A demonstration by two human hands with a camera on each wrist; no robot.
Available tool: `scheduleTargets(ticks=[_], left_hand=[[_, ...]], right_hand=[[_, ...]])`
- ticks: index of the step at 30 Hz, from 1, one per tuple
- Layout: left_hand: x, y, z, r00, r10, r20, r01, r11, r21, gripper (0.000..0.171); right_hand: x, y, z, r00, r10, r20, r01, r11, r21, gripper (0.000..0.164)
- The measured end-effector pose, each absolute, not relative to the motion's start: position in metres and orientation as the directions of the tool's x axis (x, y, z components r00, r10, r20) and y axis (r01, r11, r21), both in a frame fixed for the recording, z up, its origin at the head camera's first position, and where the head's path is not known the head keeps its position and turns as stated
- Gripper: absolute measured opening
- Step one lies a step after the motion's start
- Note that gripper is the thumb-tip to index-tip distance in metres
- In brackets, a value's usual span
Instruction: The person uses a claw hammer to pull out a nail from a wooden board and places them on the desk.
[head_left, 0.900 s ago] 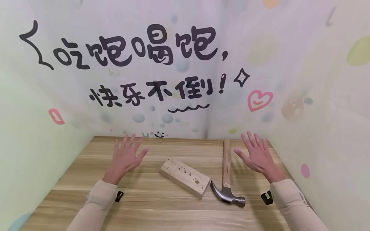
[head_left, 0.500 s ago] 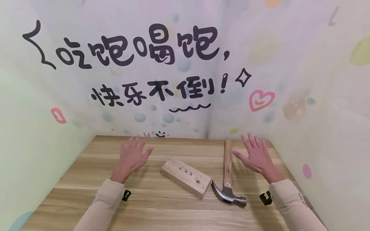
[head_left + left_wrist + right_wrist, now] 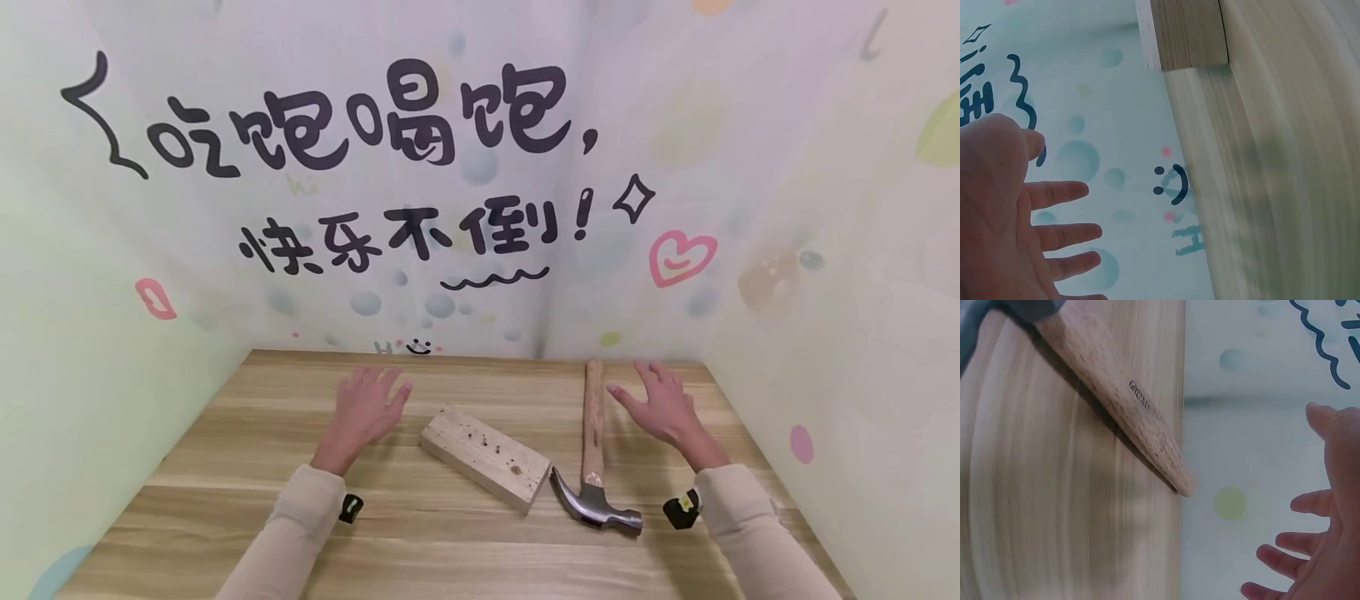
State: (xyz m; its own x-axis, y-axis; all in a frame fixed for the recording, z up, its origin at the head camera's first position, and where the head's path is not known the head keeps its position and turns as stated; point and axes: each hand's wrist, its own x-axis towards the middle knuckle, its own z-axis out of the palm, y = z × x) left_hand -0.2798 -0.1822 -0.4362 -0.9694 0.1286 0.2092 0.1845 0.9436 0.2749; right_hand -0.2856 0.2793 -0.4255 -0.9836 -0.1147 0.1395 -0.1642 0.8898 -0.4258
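Observation:
A wooden block [image 3: 486, 457] with several small dark holes or nail heads and a knot on top lies at an angle mid-table. Right of it a claw hammer [image 3: 592, 433] lies with its wooden handle toward the back wall and its metal head near the block's corner. My left hand [image 3: 367, 408] hovers left of the block, fingers spread and holding nothing. To the right of the hammer handle my right hand [image 3: 663, 410] is held over the table, fingers apart and nothing in it. The wrist views show the block's end [image 3: 1190, 34] and the handle [image 3: 1119, 394] apart from the hands.
The wood-grain table [image 3: 420, 558] ends at a pale printed wall [image 3: 480, 325] with black lettering. Pale walls also close in the left side [image 3: 67, 400] and the right side [image 3: 885, 400]. Each sleeve has a small black device at the cuff.
My left hand has moved right, toward the block, and a little lower in view. The right hand has drawn slightly down and its fingers bend more. Block and hammer stay in place.

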Motion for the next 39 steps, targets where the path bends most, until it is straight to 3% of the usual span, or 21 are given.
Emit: scheduleTargets(ticks=[8,20,28,35,39], left_hand=[[-0.285,-0.168,-0.447,-0.97,0.105,0.221,0.174,0.93,0.324,0.048],[-0.294,-0.147,-0.467,-0.986,0.111,0.124,0.158,0.853,0.498,0.044],[-0.297,-0.136,-0.477,-0.993,0.091,0.07,0.114,0.831,0.545,0.044],[-0.296,-0.126,-0.483,-0.996,0.065,0.056,0.085,0.828,0.554,0.041],[-0.297,-0.122,-0.486,-0.997,0.05,0.06,0.075,0.829,0.554,0.04]], right_hand=[[-0.292,0.279,-0.437,-0.99,-0.126,0.065,-0.141,0.806,-0.575,0.069],[-0.296,0.271,-0.448,-0.986,-0.007,-0.167,0.124,0.64,-0.759,0.066],[-0.303,0.266,-0.457,-0.973,0.06,-0.223,0.214,0.592,-0.777,0.068],[-0.312,0.262,-0.469,-0.95,0.092,-0.299,0.302,0.517,-0.801,0.06],[-0.315,0.258,-0.474,-0.939,0.1,-0.329,0.337,0.464,-0.819,0.066]])
